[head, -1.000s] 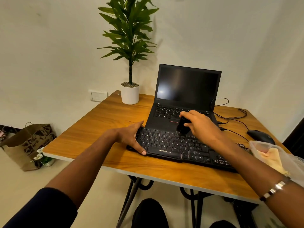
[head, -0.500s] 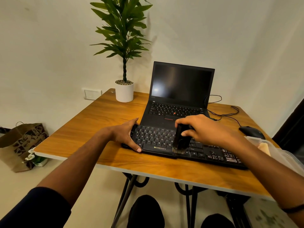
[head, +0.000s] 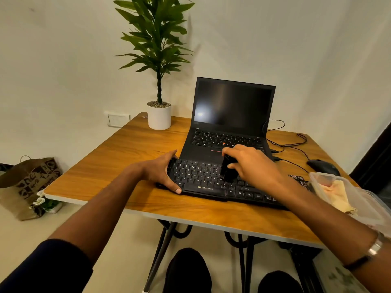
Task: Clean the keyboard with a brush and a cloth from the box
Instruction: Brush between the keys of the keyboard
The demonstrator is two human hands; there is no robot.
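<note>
A black keyboard (head: 203, 182) lies across the front of the wooden table (head: 131, 157), in front of an open laptop. My left hand (head: 163, 172) grips the keyboard's left end, thumb on its front edge. My right hand (head: 251, 166) is closed around a small black brush (head: 227, 171), whose bristles rest on the keys near the middle of the keyboard. A clear plastic box (head: 364, 199) stands at the right edge of the table with a pale yellow cloth (head: 336, 193) inside it. My right forearm hides the right part of the keyboard.
A black laptop (head: 230, 115) with a dark screen stands behind the keyboard. A potted plant (head: 159, 117) is at the back left, a black mouse (head: 323, 167) with cables at the back right. A brown paper bag (head: 27, 185) sits on the floor at left.
My right hand has drawn the brush back from the keyboard's front edge up onto the middle key rows. My left hand has kept its hold on the left end.
</note>
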